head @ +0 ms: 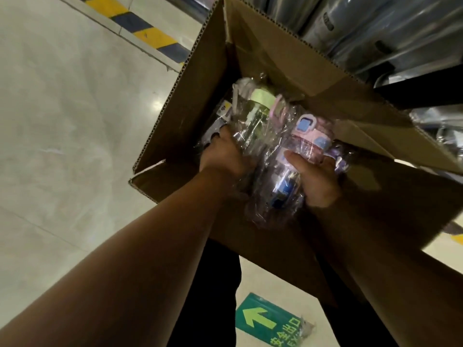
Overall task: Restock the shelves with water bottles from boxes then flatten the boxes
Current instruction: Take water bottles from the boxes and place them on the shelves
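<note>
Cardboard box (180, 116) open beside shelf (421, 93): left hand (223, 156) curls round green-lidded wrapped bottle (250, 116), right hand (315, 179) grips pink-and-blue bottle (308, 139), both inside box; unloading step, next likely needs lifting clear of flaps (288, 58).

Your left hand (223, 156) buries its fingertips among the wrapped bottles (253, 126); the bottom edge cuts off the floor sign (268, 321).

Your cardboard box (275, 61) is plain brown. The green-lidded bottle (86, 101) has a pale mint cap. The pink-lidded bottle (310, 137) carries light blue patches and a deeper blue strip lower down. Both sit in clear, glinting wrap. The floor (62, 121) is pale grey-cream, crossed by a yellow-and-dark-blue striped band (140, 28), with a green sign (268, 321) bearing a lime arrow.
</note>
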